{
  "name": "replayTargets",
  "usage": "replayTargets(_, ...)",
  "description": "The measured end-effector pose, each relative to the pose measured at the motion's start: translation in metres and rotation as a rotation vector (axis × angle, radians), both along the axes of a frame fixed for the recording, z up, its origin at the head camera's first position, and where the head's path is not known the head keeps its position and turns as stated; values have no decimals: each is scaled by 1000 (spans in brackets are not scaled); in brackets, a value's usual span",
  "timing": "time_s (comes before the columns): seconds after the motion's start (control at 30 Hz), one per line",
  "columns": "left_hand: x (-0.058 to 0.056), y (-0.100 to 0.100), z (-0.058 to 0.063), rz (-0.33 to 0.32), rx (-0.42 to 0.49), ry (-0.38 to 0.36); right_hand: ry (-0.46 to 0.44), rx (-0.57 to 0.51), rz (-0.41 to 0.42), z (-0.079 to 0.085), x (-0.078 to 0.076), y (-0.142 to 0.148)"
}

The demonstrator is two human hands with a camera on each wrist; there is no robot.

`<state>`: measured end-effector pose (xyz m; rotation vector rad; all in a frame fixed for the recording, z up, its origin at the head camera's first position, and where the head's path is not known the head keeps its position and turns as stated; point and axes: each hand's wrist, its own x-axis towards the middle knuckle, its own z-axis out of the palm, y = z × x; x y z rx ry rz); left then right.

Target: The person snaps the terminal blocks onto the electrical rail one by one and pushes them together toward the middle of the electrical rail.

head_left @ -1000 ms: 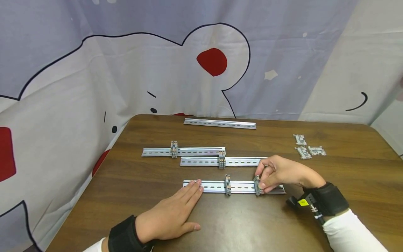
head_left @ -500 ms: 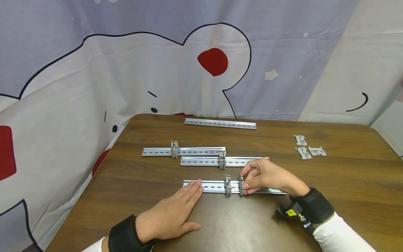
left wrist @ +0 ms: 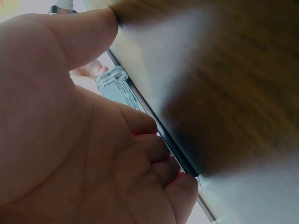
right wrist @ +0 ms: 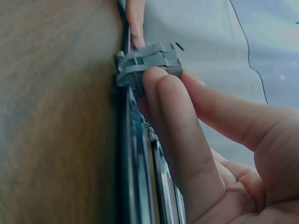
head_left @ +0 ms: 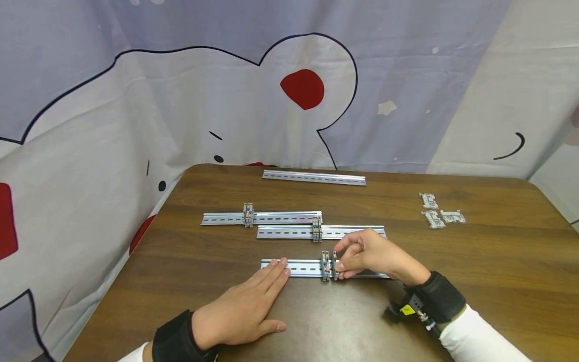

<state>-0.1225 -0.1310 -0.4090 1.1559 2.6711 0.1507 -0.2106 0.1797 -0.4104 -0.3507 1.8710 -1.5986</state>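
Observation:
In the head view a slotted metal DIN rail (head_left: 304, 268) lies at the front of the table. My left hand (head_left: 242, 309) rests with straight fingers on its left end. Between thumb and fingers my right hand (head_left: 377, 255) pinches a grey terminal block (head_left: 335, 265) seated on this rail. Just left of it stands another grey terminal block (head_left: 325, 266), with at most a narrow gap between. Seen from the right wrist, the grey blocks (right wrist: 148, 65) sit across the rail beside my fingertips. My right hand covers part of the rail's right half.
Behind, two more DIN rails (head_left: 282, 232) (head_left: 289, 217) carry terminal blocks (head_left: 317, 230) (head_left: 248, 215). Another rail (head_left: 312, 177) lies at the table's back edge. Three loose terminal blocks (head_left: 428, 201) (head_left: 432, 219) (head_left: 453, 216) lie flat at the right. A printed curtain (head_left: 181, 110) hangs behind the table.
My right hand has slid the pinched terminal block leftward along the front rail, up close to the other block. My left hand has stayed on the rail's left end.

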Motion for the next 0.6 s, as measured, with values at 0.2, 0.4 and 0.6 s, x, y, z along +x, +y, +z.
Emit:
replayTargets(0.2,0,0,0,-6,-1,12,5,-14,-18,-3,1,-6)
replayTargets(0.4,0,-1,0,-7,2,8,7,0,-33,-2,3,-9)
replayTargets(0.6,0,0,-1,1,4,10,46,27,-22,-2,3,-10)
